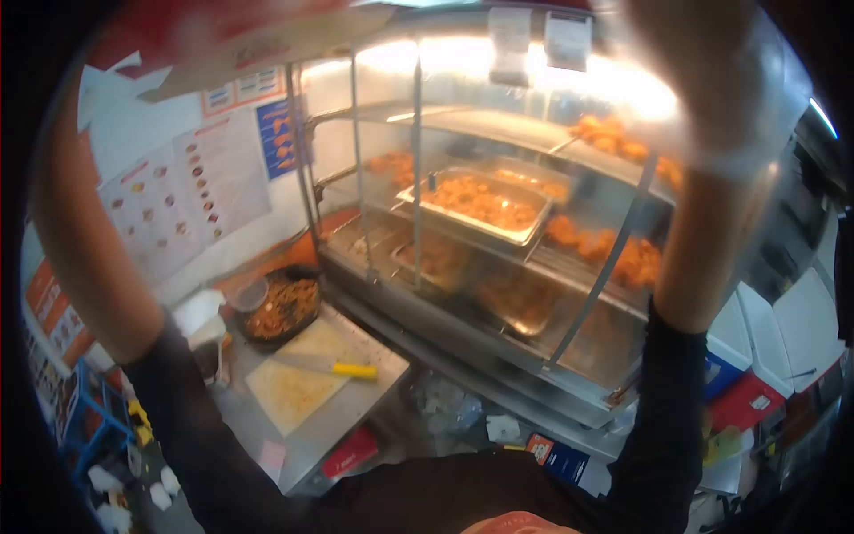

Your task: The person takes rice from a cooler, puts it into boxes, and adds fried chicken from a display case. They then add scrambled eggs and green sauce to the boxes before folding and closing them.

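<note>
- The left forearm (84,258) rises along the left edge of the view; its hand goes out of the top of the picture, so I cannot tell how its fingers stand or whether they touch anything.
- A red and white cardboard box (240,40), blurred, is overhead at the top left, just where that arm leads; whether the left hand grips it is hidden.
- Below on the counter (356,400) lies a cutting board (294,378) with a yellow-handled knife (329,365) flat across it, and behind it a dark bowl of fried pieces (283,307). Neither hand is near them.
- In the middle stands the glass warming case (498,231), with a metal tray of fried chicken (476,205) tilted on its shelf and more pieces on the racks to the right.
- The right hand (712,80), in a clear glove, is raised high in front of the top of the case, well apart from the food; it is blurred and washed out by the lamp, so I cannot tell whether its fingers are apart or together.
- Judging from this, the work is early: a box is up overhead, no food is in hand, and the trays look untouched.
</note>
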Tool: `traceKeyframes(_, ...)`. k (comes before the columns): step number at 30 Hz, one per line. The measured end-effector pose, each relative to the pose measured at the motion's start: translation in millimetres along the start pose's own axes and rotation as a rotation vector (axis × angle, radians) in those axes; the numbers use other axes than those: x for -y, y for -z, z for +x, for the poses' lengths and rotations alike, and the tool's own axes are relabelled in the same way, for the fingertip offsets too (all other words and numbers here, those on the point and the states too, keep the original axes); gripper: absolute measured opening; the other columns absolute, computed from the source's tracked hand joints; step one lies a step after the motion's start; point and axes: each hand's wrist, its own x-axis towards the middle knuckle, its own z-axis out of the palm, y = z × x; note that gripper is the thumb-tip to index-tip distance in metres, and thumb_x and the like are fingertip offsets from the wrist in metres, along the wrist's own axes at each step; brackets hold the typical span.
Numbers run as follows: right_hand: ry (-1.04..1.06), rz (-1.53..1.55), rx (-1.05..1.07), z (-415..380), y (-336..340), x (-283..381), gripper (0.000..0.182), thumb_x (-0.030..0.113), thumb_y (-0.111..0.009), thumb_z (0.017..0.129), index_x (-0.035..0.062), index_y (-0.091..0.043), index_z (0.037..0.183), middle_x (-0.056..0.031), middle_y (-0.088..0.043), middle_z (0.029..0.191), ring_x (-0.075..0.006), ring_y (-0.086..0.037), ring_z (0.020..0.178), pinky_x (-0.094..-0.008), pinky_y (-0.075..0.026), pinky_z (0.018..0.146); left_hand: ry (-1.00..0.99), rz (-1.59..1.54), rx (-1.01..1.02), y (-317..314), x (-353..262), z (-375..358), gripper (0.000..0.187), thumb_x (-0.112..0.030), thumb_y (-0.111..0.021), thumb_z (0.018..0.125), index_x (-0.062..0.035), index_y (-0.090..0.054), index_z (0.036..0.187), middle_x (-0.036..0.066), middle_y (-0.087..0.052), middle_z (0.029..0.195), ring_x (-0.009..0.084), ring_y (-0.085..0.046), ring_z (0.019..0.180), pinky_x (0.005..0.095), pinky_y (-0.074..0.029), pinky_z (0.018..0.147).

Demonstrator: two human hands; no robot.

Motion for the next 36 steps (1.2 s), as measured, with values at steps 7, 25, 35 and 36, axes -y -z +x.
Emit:
traceKeyframes(7,-0.083,1.167,0.332,-72.1,-38.8,160.0,0.021,0.026,-0.067,0.089,0.0078,-0.065,0.099,-0.0140,-0.067,0.095,-0.0290,-0.066,0.088,-0.0385,-0.053,0.071,0.088,0.074,0.606,157.3,-111.6,-135.7,0.057,0.002,-0.073,0.070,-0.0073,-0.062,0.125,0.008,-0.068,0.120,0.0217,-0.067,0.098,0.0320,-0.053,0.086)
traceKeyframes(25,-0.296,1.722,0.663,-253.8,1.1,372.6,0.020,0.025,-0.063,0.089,0.0071,-0.062,0.081,-0.0110,-0.059,0.085,-0.0276,-0.056,0.085,-0.0407,-0.045,0.085,3.060,-1.213,0.569,410.5,-307.3,-355.2,0.035,-0.013,-0.076,0.081,-0.0048,-0.062,0.112,0.004,-0.068,0.098,0.0141,-0.067,0.082,0.0287,-0.053,0.069)
traceKeyframes(35,-0.473,1.616,0.844,-327.4,7.8,404.3,0.012,0.013,-0.073,0.076,0.0076,-0.072,0.086,-0.0107,-0.059,0.078,-0.0300,-0.057,0.082,-0.0411,-0.045,0.077,2.383,-1.025,0.967,390.5,-295.0,-356.1,0.025,-0.018,-0.077,0.083,0.0045,-0.071,0.093,0.007,-0.071,0.081,0.0112,-0.066,0.073,0.0272,-0.051,0.067)
traceKeyframes(36,-0.691,1.340,0.754,-326.7,15.3,396.0,0.012,0.014,-0.073,0.075,0.0086,-0.073,0.086,-0.0097,-0.060,0.079,-0.0288,-0.058,0.082,-0.0400,-0.045,0.078,2.431,-1.022,0.954,380.7,-292.4,-354.1,0.025,-0.018,-0.077,0.083,0.0048,-0.071,0.092,0.007,-0.071,0.082,0.0110,-0.066,0.073,0.0272,-0.051,0.067)
